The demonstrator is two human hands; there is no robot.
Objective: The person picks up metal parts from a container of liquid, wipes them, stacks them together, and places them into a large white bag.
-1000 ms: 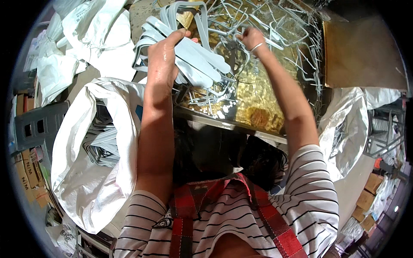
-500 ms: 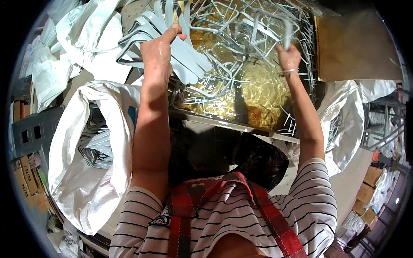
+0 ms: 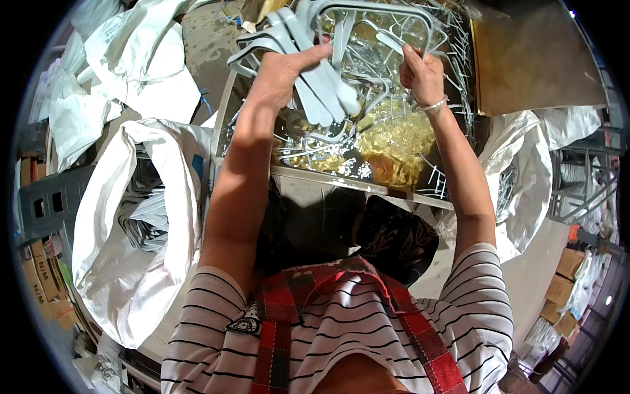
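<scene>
My left hand (image 3: pixel 277 77) is closed round a bunch of grey U-shaped pieces (image 3: pixel 319 95) with flat, rounded ends. It holds them over the near left part of a water-filled tank (image 3: pixel 357 186). Opposite it, my right hand (image 3: pixel 423 77) grips one end of a single grey U-shaped piece (image 3: pixel 377 6), whose far side arches across toward the bunch. Whether that piece touches the bunch is hard to make out. Many more grey pieces (image 3: pixel 374 102) lie tangled in the water, under and beyond both hands. The tank's bottom shows yellow through the ripples.
To the left, a white woven sack (image 3: pixel 98 262) stands open with stacked grey pieces (image 3: pixel 147 217) inside. Another white sack (image 3: pixel 525 197) is at the right. A brown board (image 3: pixel 538 62) juts from the tank's right side. Cardboard boxes (image 3: pixel 564 289) are stacked at far right.
My left hand has moved right with its bunch. My right hand has come slightly left and nearer to it, and the piece it holds now spans toward the bunch.
</scene>
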